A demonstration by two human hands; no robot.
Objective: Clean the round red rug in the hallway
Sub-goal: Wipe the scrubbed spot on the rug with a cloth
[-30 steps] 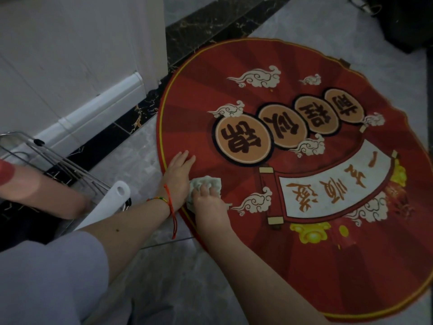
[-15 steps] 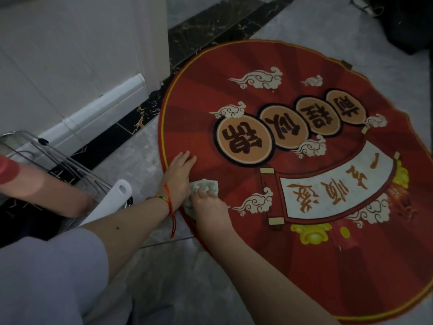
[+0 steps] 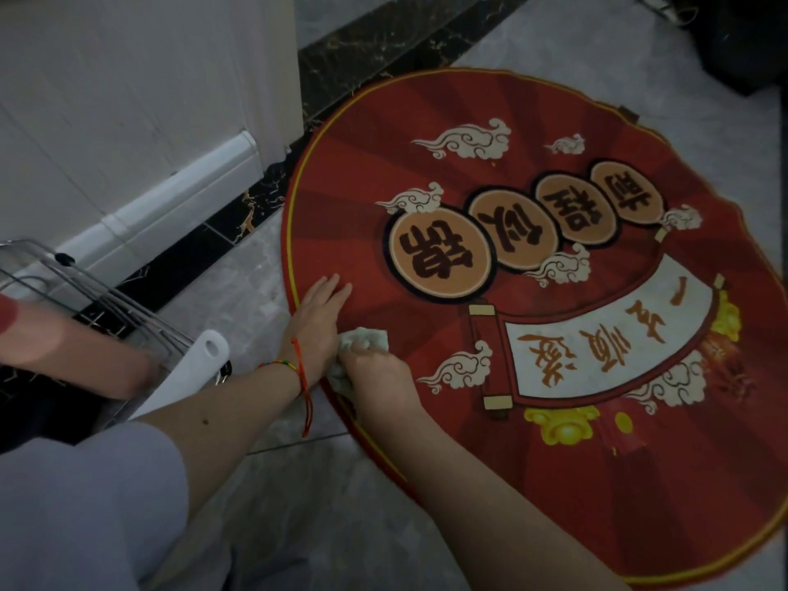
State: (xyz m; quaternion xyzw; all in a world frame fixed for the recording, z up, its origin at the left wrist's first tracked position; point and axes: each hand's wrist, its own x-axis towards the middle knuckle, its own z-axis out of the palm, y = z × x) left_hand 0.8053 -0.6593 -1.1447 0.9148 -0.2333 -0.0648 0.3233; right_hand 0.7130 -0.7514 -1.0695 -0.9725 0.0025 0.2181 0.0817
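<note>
- Nearest the camera, a pale grey trouser leg (image 3: 81,505) fills the lower left corner, with marbled grey floor tile (image 3: 307,518) beside it.
- The right forearm crosses that tile up to the right hand (image 3: 381,377), which is curled tight over a crumpled pale cloth (image 3: 362,341) and presses it onto the near left edge of the round red rug (image 3: 554,484).
- The left hand (image 3: 317,324) lies flat with its fingers straight and close together, palm down on the rug's rim just beside the cloth and touching the right hand; it grips nothing.
- A red string and a beaded band (image 3: 294,368) circle the left wrist, a loose red end hanging down.
- To the left, a wire rack (image 3: 98,300) stands on the floor; a white handle with a hole (image 3: 200,360) leans at its near side. What the rack holds cannot be told.
- The rug lies flat on the tile, yellow-edged, printed with clouds, four tan discs and a white scroll.
- Beyond its left edge run a black marble strip (image 3: 354,49), a white baseboard (image 3: 179,194) and a white wall panel (image 3: 140,70).
- A dark object (image 3: 746,40) sits at the far right corner, too dim to identify.
</note>
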